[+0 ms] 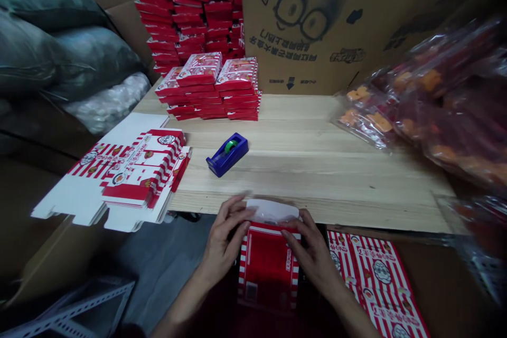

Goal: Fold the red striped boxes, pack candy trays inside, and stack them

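A red-and-white striped carton [268,269] lies with its long axis pointing to 12 o'clock, its white flap [272,211] overlapping the tabletop's [317,179] front edge. The left hand [225,235] and right hand [312,256] hold it in a narrow grip from both sides. A blue tape dispenser [227,154] sits at 11 o'clock, bare wood spreads toward 1 o'clock, and a flat striped carton blank [376,280] lies at 3 o'clock.

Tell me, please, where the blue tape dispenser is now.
In the head view, the blue tape dispenser sits on the wooden table, right of the flat carton blanks, in front of the stacked cartons.
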`<move>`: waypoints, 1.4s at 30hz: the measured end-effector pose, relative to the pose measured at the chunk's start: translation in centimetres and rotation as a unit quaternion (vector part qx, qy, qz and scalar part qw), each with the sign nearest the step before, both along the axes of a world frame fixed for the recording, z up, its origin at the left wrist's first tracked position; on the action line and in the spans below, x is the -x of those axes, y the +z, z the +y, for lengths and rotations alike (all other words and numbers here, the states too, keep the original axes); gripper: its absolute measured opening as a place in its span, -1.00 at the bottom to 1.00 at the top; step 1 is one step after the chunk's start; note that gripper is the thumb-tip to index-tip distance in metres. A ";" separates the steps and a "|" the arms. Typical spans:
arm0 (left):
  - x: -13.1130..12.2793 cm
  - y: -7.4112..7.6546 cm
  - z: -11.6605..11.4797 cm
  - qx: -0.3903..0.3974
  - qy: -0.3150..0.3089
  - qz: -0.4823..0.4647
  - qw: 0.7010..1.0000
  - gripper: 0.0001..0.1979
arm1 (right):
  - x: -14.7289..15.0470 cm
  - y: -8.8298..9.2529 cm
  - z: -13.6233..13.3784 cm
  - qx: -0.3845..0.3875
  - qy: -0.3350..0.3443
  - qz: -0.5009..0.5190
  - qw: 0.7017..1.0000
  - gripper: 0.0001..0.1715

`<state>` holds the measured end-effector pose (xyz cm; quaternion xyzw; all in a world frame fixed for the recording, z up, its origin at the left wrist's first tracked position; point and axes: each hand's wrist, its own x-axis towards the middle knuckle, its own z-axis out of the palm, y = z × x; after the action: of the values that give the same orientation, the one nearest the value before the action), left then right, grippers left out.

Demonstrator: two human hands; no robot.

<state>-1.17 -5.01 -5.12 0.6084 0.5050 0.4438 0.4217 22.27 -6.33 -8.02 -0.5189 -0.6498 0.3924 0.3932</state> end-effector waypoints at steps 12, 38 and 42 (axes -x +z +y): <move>-2.1 -0.2 1.2 0.385 0.074 -0.444 0.806 -0.67 | 0.7 1.4 -0.1 0.088 -0.007 0.089 0.992 -0.69; -0.4 -1.2 2.6 0.321 -0.118 -0.329 0.880 -0.81 | -1.2 1.0 1.2 0.272 -0.039 0.374 0.886 -0.84; 0.3 -1.7 2.8 0.273 -0.174 -0.288 0.901 -0.77 | -1.5 0.2 1.2 0.266 -0.024 0.353 0.897 -0.76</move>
<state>-1.47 -2.16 -6.79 0.3932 0.3492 0.3639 0.7688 23.76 -5.13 -7.82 -0.4470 -0.3268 0.6984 0.4535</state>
